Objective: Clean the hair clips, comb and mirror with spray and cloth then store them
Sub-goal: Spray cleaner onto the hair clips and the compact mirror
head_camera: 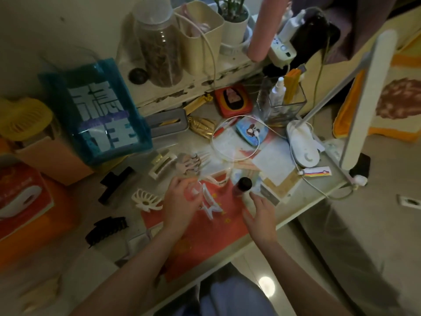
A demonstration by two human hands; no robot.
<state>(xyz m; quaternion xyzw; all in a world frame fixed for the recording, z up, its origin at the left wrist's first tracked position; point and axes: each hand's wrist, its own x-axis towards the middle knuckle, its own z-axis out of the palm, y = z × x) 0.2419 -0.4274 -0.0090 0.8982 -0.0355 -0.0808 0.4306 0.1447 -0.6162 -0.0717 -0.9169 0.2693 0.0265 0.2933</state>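
My left hand point(182, 199) hovers over the red mat point(205, 242), its fingers curled round a white star-shaped hair clip point(210, 202); the image is blurred there. Fingers spread and holding nothing, my right hand point(259, 215) sits just below a small red bottle with a black cap point(243, 184). More clips lie to the left: a cream rectangular one point(161, 164), a beige claw point(190, 164), a white shell-shaped one point(147, 199) and two black ones point(116, 183) point(107, 229). A white spray bottle point(278, 90) stands in a clear holder point(293, 106). A round blue case with a cartoon point(249, 131) lies behind the cable.
A blue bag point(95, 110) and a grey tin point(168, 122) stand at the back left. To the right are a white desk lamp point(305, 144), a looped white cable point(234, 142) and a small tube point(315, 172). The table edge point(262, 238) runs diagonally below my hands.
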